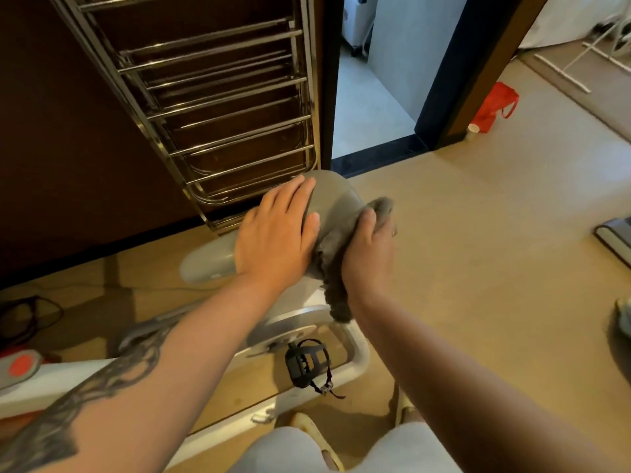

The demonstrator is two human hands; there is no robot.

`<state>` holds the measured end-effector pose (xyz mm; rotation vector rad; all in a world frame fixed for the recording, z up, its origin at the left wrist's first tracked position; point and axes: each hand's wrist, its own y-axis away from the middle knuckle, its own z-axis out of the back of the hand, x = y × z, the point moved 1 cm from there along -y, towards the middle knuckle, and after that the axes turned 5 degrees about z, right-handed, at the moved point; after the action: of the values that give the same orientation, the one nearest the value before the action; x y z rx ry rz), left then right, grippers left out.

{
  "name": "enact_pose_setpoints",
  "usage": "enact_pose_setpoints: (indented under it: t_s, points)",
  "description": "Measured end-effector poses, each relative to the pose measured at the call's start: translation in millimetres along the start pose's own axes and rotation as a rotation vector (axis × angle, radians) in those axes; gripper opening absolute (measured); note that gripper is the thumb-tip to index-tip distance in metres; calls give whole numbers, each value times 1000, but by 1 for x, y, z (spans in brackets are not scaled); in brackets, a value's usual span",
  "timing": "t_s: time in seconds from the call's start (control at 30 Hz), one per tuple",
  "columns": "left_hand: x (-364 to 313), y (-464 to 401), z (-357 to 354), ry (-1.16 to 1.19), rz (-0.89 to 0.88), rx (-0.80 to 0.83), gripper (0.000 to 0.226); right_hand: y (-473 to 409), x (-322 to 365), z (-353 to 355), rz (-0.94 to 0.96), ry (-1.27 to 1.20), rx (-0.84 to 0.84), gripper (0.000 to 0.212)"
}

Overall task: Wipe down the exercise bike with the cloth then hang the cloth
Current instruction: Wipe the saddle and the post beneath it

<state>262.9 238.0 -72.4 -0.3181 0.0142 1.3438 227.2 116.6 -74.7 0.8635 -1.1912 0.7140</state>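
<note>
Head view looks down on both forearms reaching over the bike. Starting at the right hand (370, 247): its fingers and thumb are curled round a fluffy dark grey microfibre cloth (336, 264), pressing it against the right flank of the smooth grey padded saddle (333, 196); one end of the cloth bunches out beyond the fingertips, the other hangs below the wrist toward the frame. The left hand (276, 230) lies flat, fingers straight, on the saddle's left side, apparently steadying it, and touches the cloth's edge with its thumb side. So the cloth sits between the two hands, draped along the saddle. As for progress, wiping looks to be under way at the seat; whether the white tubular bike frame (358, 349), the black strapped pedal (307, 363) or the white and orange part at lower left (20, 367) have been cleaned cannot be told. Hanging is not yet done. A chrome rail rack (218, 107) stands against the dark wall just behind the saddle and seems a likely place for it.
</note>
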Motion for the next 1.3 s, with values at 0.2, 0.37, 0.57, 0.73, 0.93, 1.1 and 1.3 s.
enact_pose_setpoints:
  t_s: [0.2,0.37,0.57,0.73,0.93,1.1,1.3]
  points:
    - [-3,-2,0,2,69,-4,51,-44,14,2,-20,227,236,38]
    - [-5,-6,2,40,177,25,46,7,-5,7,397,453,243,54]
    - [-49,-19,-10,183,684,-69,41,-83,15,-12,75,279,573,44]
    - [-65,-22,-18,235,834,-271,40,-79,9,4,423,312,761,47]
    - [-69,-16,-12,405,805,-392,41,-124,26,-38,507,502,957,39]
    - [-70,-16,-14,400,868,-419,40,-140,32,-48,709,583,1207,46]
    - [-76,-14,-12,383,889,-463,37,-129,32,-28,753,544,1142,31]
